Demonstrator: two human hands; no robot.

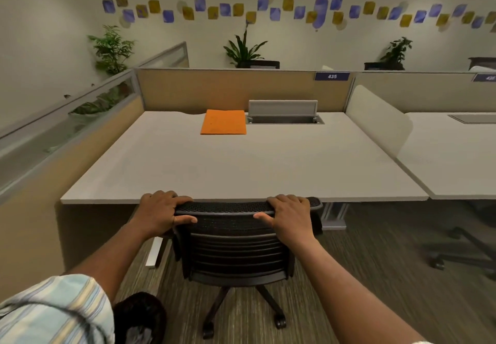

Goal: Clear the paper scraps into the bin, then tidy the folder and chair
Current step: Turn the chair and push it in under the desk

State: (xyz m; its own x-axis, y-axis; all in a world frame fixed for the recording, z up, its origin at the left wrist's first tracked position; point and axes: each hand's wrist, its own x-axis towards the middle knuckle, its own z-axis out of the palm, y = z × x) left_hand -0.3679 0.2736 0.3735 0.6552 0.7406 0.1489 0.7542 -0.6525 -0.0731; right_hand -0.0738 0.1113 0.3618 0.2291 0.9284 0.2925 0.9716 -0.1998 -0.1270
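A black mesh office chair [230, 249] stands with its backrest against the front edge of the white desk [241, 172]. My left hand [161, 212] grips the top left corner of the backrest, and my right hand [288, 213] grips the top right corner. An orange folder [224, 121] lies flat and closed at the back of the desk, beside an open cable tray [284, 118]. No paper scraps show on the desk.
A dark bin [139, 317] sits on the carpet at my lower left. Tan partition panels [230, 90] wall the desk at the back and left. A neighbouring desk [456, 161] and another chair's base [461, 249] lie to the right.
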